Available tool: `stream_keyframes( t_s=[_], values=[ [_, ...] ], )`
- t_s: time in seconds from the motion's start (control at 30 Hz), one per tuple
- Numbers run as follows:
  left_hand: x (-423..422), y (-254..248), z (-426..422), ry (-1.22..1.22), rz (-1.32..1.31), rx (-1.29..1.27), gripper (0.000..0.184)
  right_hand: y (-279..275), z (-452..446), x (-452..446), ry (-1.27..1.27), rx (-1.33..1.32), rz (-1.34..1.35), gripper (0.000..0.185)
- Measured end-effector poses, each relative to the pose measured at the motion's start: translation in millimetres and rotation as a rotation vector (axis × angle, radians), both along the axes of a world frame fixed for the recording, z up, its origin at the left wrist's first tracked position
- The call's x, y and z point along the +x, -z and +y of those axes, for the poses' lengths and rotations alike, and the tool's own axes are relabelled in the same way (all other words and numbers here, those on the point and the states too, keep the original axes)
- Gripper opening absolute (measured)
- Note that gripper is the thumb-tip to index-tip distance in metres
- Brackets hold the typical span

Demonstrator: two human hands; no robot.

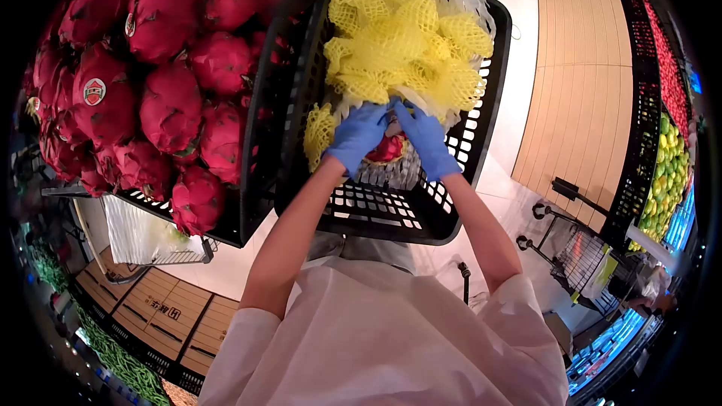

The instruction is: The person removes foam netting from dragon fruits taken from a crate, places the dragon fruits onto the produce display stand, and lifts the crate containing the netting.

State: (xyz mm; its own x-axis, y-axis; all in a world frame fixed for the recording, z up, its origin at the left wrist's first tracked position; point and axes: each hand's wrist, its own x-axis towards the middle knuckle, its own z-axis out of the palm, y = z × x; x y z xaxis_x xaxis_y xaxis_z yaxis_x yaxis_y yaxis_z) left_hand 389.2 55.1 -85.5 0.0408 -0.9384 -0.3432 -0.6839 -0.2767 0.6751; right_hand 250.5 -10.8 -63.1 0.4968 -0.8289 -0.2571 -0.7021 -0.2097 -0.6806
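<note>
Inside a black plastic crate (496, 45), a red dragon fruit (386, 149) sits partly covered by my hands, with yellow netting at its lower edge. My left hand (356, 137), in a blue glove, is closed on the fruit's left side. From the right, my right hand (426, 138), also gloved in blue, closes on the same fruit, and the fingertips of both hands come together at its top. Exactly what the fingertips pinch is hidden. A heap of yellow foam net sleeves (398, 37) lies just beyond my hands, over whitish, clear wrapping.
To the left, another black crate (259, 105) is piled with dragon fruits (171, 109), some with stickers. A shopping cart (579, 263) stands at the right, near a wood-panelled display (575, 90) and green-yellow fruit (663, 173). A white bag (143, 229) lies at lower left.
</note>
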Motion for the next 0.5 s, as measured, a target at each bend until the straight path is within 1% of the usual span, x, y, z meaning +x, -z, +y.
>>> stream_keyframes(
  t_s=[0.03, 0.07, 0.1, 0.17, 0.2, 0.27, 0.3, 0.33, 0.37, 0.4, 0.47, 0.5],
  values=[
    [3.7, 1.4, -8.5, -0.037, -0.058, 0.0, 0.037, -14.7, 9.3, -1.5, 0.193, 0.049, 0.137, 0.023],
    [6.5, 1.8, -13.7, -0.073, -0.115, 0.001, 0.038, -21.8, 21.0, -6.4, 0.281, 0.027, -0.002, 0.025],
    [8.2, 0.2, -16.3, -0.079, -0.115, 0.004, 0.038, -22.0, 31.6, -9.9, 0.275, 0.03, -0.001, 0.025],
    [10.5, -5.5, -20.1, -0.078, -0.205, -0.008, 0.037, -10.5, 51.4, -12.7, -0.174, 0.069, 0.235, 0.038],
    [14.6, -14.2, -26.3, -0.035, -0.203, 0.137, 0.038, 3.3, 58.1, -10.9, -0.179, 0.069, 0.236, 0.038],
    [21.1, -3.4, -23.5, -0.04, -0.156, 0.098, 0.038, 40.3, 69.4, -6.9, -0.483, -0.519, 0.248, 0.061],
    [24.1, 3.9, -20.0, -0.042, -0.111, 0.062, 0.039, 57.0, 67.2, -4.1, -0.494, -0.522, 0.244, 0.061],
    [24.8, 15.5, -14.6, -0.054, -0.113, 0.064, 0.039, 70.1, 61.7, 2.4, -0.583, -0.444, 0.379, 0.069],
    [25.1, 27.1, -8.8, -0.049, -0.107, -0.011, 0.039, 81.9, 58.7, 6.6, -0.669, -0.364, 0.514, 0.078],
    [26.7, 33.8, -5.3, -0.042, -0.102, -0.086, 0.038, 77.7, 56.0, 12.3, -0.709, -0.421, 0.57, 0.081],
    [26.0, 30.3, -3.5, -0.059, -0.061, -0.03, 0.038, 109.5, 65.7, 12.5, -0.689, -0.414, 0.56, 0.081],
    [26.1, 25.1, -2.8, -0.073, -0.017, 0.02, 0.037, 113.9, 67.7, 16.9, -0.664, -0.41, 0.554, 0.082]
  ],
)
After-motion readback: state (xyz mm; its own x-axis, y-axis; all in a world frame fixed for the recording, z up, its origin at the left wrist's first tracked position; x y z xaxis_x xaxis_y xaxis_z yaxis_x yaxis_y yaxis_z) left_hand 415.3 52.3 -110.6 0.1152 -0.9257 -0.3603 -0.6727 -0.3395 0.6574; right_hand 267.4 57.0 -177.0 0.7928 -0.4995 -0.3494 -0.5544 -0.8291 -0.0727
